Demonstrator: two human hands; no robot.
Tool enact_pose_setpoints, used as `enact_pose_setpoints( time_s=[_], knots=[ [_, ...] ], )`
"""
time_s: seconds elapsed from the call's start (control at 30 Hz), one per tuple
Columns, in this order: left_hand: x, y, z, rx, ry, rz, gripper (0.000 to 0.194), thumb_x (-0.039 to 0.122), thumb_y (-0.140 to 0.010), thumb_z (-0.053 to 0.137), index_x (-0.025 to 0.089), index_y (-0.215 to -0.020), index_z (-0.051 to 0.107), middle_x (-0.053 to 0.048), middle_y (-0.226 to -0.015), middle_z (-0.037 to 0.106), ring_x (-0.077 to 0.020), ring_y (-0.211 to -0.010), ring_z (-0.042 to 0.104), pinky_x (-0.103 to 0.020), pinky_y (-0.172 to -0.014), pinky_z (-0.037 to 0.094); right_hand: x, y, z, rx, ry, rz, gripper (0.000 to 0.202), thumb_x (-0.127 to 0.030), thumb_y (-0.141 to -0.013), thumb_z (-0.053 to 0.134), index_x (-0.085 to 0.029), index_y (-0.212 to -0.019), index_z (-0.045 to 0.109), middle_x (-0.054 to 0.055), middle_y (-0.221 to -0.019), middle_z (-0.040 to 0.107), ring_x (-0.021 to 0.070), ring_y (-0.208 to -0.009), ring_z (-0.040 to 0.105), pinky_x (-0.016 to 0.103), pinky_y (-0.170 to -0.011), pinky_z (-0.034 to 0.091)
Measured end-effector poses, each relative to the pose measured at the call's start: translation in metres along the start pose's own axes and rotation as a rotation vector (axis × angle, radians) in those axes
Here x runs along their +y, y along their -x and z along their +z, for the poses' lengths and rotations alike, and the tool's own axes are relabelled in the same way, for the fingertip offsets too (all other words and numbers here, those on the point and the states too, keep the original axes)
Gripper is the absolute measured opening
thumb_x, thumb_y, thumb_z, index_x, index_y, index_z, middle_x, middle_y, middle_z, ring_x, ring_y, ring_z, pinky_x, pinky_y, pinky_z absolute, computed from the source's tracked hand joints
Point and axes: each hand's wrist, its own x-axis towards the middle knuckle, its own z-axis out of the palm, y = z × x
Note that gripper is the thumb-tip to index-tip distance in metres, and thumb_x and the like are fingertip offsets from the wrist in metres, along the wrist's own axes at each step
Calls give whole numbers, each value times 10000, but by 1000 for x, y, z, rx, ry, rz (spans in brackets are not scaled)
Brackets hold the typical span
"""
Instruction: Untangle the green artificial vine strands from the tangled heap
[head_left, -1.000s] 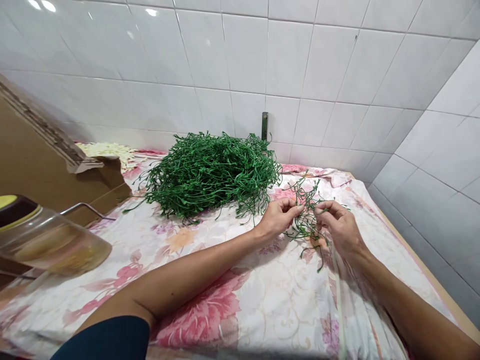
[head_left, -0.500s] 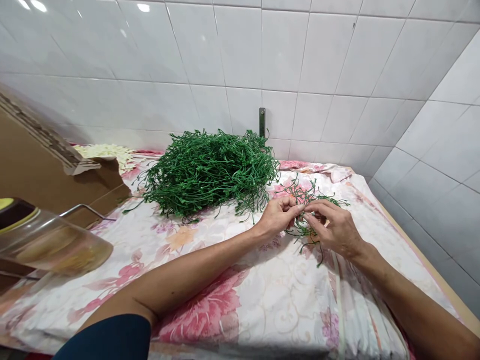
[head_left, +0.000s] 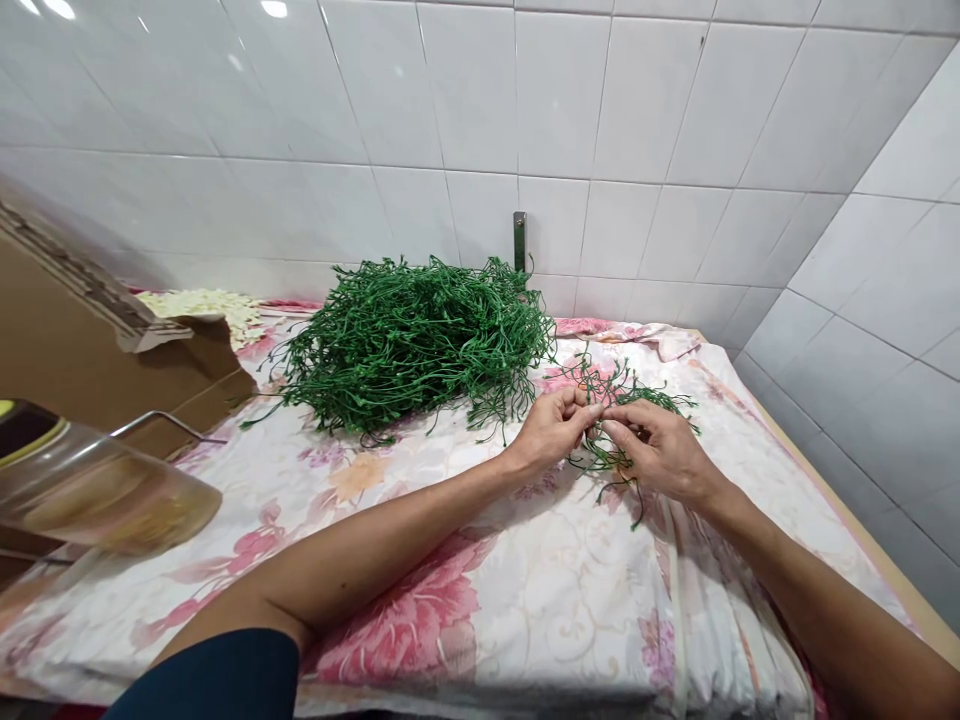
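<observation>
My left hand (head_left: 559,430) is pinched closed at the fingertips, at the near side of a small loose bunch of thin green plastic stems (head_left: 615,385). From the right, my right hand (head_left: 660,450) meets it, thumb and forefinger also pinched together. Between the two sets of fingertips, the exact piece being gripped is too small and covered to make out fully, but green stems spread out behind and below both hands. A large tangled heap of the same green stems (head_left: 412,345) lies just beyond my left hand.
A flowered cloth (head_left: 570,600) covers the table. At left stand a clear plastic jar (head_left: 112,490) and a torn cardboard box (head_left: 97,300), with a pile of pale yellow pieces (head_left: 214,310) behind. White wall tiles (head_left: 562,90) border the back and right; a metal strip (head_left: 520,240) rises behind the heap.
The view has shifted slightly. Both hands stay pinched together at the small bunch, with only a slight movement of the fingers.
</observation>
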Motion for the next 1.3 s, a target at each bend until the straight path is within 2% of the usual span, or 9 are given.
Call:
enact_pose_setpoints(
  time_s=[0.27,0.5,0.67,0.77,0.87,0.93,1.1,1.2,1.3],
  knots=[
    [1,2,2,-48,-32,64,365,476,-850,696,161,-782,527,43,-672,485,-65,-579,427,-206,-544,326,-7,2,1,9,-25,29,142,-352,-900,656,-229,-860,716,58,-868,673,200,-767,619,319,-650,482],
    [8,4,1,-119,23,-67,330,441,-811,703,173,-870,519,43,-684,491,-79,-538,439,-222,-510,346,-8,1,0,24,-18,13,128,-313,-908,636,-212,-840,676,40,-821,672,187,-747,616,314,-677,476],
    [0,6,-1,-67,-150,100,178,331,-883,616,163,-905,560,13,-769,521,-98,-649,466,-231,-589,373,-9,1,0,-29,-20,2,166,-304,-946,589,-212,-832,666,28,-800,686,179,-735,618,299,-671,468],
    [-3,6,-2,-55,-284,175,132,288,-905,583,157,-915,596,1,-788,543,-111,-702,469,-238,-633,375,-7,2,3,23,67,-92,174,-283,-957,574,-201,-833,664,39,-797,678,183,-742,616,304,-697,471],
    [-4,4,-1,-72,-198,141,124,279,-886,591,156,-890,578,14,-760,531,-96,-662,447,-229,-609,356,-6,3,6,79,164,-219,161,-225,-964,543,-193,-871,671,61,-841,673,193,-783,621,318,-745,473],
    [-4,2,0,-77,-94,85,155,296,-857,621,162,-856,542,37,-704,493,-78,-603,409,-220,-570,326,-5,3,7,92,187,-244,163,-204,-964,532,-193,-884,673,63,-844,665,191,-772,614,320,-744,472],
    [-2,1,2,-54,59,-77,290,380,-805,697,182,-849,489,77,-612,441,-57,-493,371,-212,-489,272,-6,4,10,126,51,-92,159,-266,-962,577,-192,-910,708,56,-859,709,182,-773,640,297,-721,484],
    [2,4,3,-36,49,-100,300,387,-813,703,176,-855,494,75,-614,455,-49,-482,373,-206,-477,271,-7,4,10,109,-59,36,176,-323,-940,616,-189,-917,728,43,-841,732,168,-725,639,272,-664,483],
    [6,6,4,-43,55,-107,298,379,-814,709,173,-850,497,79,-610,448,-41,-473,360,-201,-472,267,-8,3,8,76,-76,88,225,-357,-940,600,-181,-860,715,29,-773,710,152,-668,609,258,-620,466]
  ],
)
